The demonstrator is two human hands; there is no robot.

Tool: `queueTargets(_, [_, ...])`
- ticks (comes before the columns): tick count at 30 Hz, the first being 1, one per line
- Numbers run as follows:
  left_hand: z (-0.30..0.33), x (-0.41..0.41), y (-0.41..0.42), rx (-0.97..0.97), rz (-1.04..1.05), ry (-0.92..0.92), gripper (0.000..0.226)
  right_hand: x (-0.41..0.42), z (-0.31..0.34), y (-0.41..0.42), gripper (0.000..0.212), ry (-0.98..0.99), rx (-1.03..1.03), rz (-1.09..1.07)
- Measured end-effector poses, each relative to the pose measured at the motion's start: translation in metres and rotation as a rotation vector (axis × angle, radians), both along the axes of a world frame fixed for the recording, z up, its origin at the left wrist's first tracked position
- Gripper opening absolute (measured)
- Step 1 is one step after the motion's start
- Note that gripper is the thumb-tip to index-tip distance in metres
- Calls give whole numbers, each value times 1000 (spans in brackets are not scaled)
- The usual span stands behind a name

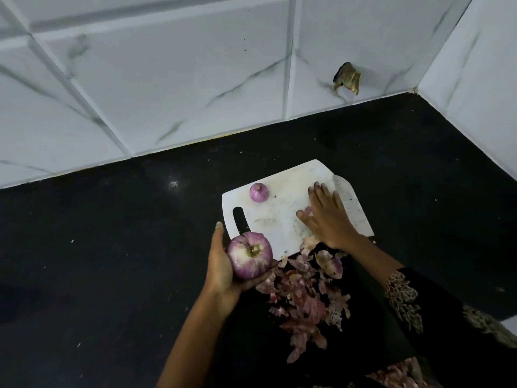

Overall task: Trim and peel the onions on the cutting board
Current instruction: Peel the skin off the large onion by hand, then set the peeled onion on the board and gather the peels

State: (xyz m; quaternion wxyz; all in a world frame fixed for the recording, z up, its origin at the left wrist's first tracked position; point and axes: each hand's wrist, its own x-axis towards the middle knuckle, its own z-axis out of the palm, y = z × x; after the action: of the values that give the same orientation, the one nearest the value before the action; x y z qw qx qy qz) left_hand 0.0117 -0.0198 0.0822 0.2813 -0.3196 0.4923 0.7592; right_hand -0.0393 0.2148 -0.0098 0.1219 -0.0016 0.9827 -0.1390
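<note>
The large red onion [249,254] sits cupped in the left hand [223,264], just off the cutting board's [279,211] near-left corner, cut end up. The right hand [326,214] lies flat and open on the board, touching peel scraps [305,292]. The small onion [259,192] waits far-left, nearer the left hand.

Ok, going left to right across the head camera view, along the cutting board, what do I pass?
Left hand holding the large onion → small onion on the cutting board → right hand flat on the board → knife blade under that hand.
</note>
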Motion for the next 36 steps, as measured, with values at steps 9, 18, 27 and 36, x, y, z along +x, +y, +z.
queueTargets(9, [-9,-6,-12,25,40,-44,72,100,29,-27,49,106,-575,253])
queueTargets(18, [-1,-5,-20,70,250,-113,61,16,25,-88,61,132,-197,256])
queueTargets(27, [-4,-1,-36,140,321,-151,67,78,7,-82,51,403,-352,521])
queueTargets(36, [-4,1,-32,136,307,-138,67,44,32,-80,61,266,-277,189])
